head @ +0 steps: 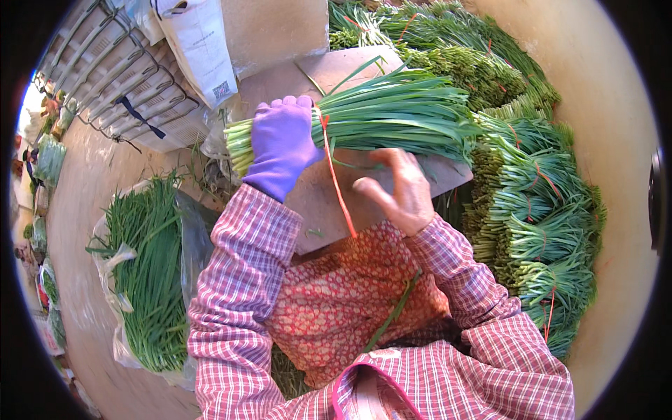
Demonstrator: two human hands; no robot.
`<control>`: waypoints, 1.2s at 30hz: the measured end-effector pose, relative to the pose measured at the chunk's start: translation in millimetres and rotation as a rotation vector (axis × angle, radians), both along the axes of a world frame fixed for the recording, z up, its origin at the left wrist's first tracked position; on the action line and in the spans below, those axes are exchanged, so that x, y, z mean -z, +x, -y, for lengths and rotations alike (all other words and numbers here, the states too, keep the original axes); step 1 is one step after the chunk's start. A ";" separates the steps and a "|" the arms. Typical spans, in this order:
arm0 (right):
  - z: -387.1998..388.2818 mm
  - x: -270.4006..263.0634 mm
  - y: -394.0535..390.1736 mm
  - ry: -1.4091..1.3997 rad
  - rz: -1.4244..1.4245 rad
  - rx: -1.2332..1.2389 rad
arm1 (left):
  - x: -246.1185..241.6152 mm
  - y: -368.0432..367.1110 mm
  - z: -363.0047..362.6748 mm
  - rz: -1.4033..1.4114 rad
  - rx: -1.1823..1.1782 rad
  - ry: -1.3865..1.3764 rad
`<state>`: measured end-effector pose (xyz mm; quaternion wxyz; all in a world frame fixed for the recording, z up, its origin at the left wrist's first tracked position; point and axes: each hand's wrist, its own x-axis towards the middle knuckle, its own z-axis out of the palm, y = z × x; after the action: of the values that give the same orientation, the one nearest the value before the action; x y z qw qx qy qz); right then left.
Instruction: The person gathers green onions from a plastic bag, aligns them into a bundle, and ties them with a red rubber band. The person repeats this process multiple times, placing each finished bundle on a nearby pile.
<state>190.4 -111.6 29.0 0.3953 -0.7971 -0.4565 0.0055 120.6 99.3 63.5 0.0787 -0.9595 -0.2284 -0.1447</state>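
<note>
My left hand, in a purple knit glove, grips a bunch of garlic chives near its pale cut stems, which stick out to the left. A red-orange tie goes round the bunch just right of the glove, and its long loose end hangs down over the board. My right hand is bare, its thumb and fingers spread, just below the leaves, with nothing seen between them. Under the bunch lies a flat board with a few loose leaves on it.
Many tied bunches of chives are stacked at the right against a pale curved wall. An open plastic bag of loose chives stands on the floor at the left. A wire rack and a white printed bag are at the upper left.
</note>
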 end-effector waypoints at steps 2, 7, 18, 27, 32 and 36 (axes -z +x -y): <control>-25.1 6.9 6.8 -0.052 0.069 -0.037 | -7.7 11.0 -5.8 0.025 0.057 0.087; -56.0 15.7 -5.5 0.228 -0.356 -0.220 | -31.6 -1.5 -17.0 0.132 0.179 0.208; 124.3 11.5 -2.7 -0.070 -0.131 0.001 | -126.8 -94.0 -5.4 0.205 0.319 0.556; 166.1 -136.0 -84.4 0.275 0.282 -0.370 | -193.8 -161.8 31.1 0.158 0.440 0.900; 91.9 -131.9 -82.2 0.318 0.301 -0.048 | -212.6 -143.0 134.0 0.084 0.675 0.843; 109.8 -118.6 -92.1 0.249 -0.137 -0.193 | -209.4 -136.4 175.8 0.074 0.783 0.846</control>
<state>98.3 -221.4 147.6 0.5189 -0.6921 -0.5000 0.0409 -15.9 -76.5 272.9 0.3881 -0.8519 0.2191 -0.2752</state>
